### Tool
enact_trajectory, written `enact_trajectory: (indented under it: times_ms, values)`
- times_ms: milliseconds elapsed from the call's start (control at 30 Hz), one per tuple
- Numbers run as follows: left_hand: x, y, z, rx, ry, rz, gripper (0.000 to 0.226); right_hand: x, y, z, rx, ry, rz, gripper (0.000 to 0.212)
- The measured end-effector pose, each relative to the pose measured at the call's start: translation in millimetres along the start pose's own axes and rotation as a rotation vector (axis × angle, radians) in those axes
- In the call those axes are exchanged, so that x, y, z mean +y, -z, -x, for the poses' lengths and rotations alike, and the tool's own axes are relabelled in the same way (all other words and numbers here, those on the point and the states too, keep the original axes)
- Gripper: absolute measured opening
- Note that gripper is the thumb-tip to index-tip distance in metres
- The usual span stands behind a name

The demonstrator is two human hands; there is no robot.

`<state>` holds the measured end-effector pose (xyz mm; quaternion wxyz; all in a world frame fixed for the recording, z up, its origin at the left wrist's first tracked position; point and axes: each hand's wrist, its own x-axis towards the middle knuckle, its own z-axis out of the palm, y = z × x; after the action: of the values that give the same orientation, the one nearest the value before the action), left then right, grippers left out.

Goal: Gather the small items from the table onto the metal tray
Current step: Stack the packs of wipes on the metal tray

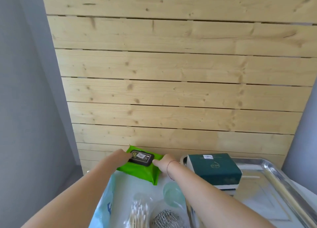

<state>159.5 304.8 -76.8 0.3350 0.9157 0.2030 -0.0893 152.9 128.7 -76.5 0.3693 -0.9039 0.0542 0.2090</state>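
Pale plank wall [171, 73] behind, white table [159, 187] below. The green wipes pack [139, 172] lies at the table's far edge, off the metal tray [257, 197], which sits at its 3 o'clock. The left hand [122, 156], at the pack's 9 o'clock, has its fingers curled onto the black lid [140, 158]. The right hand [165, 161], at 3 o'clock, has its thumb on top and its fingers wrapped round the edge.

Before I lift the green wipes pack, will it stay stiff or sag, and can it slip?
The green wipes pack will probably sag: its wrapper looks soft and puffed, only the black lid seems rigid. The film may be slippery, so the left hand and right hand at opposite ends help.
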Motion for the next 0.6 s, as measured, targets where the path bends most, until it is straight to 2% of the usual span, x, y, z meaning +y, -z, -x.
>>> enact_trajectory:
  times_ms: [67,133,267,400,533,600]
  values:
    - [2.0,-5.7,-2.9,-0.019,0.030,0.055,0.037,1.7,-7.0,-10.6,0.009,-0.008,-0.135,0.041]
    - [2.5,-9.1,-6.7,0.009,0.047,0.145,0.035,0.8,-15.4,-17.4,-0.016,-0.036,-0.318,0.019]
    - [5.5,-2.5,-2.0,-0.017,0.055,0.260,0.017,-2.5,-17.8,-12.8,-0.018,-0.017,-0.449,0.028]
    - [16.4,14.6,18.1,-0.017,0.028,0.404,0.016,-11.4,-2.2,4.0,-0.014,0.064,-0.528,0.029]
    - [49.7,39.3,63.7,0.005,-0.084,0.463,0.027,-14.3,41.5,34.2,0.027,0.184,-0.552,0.024]
    - [72.2,46.8,98.4,0.007,-0.167,0.460,0.017,-6.4,73.2,58.0,0.042,0.229,-0.534,0.014]
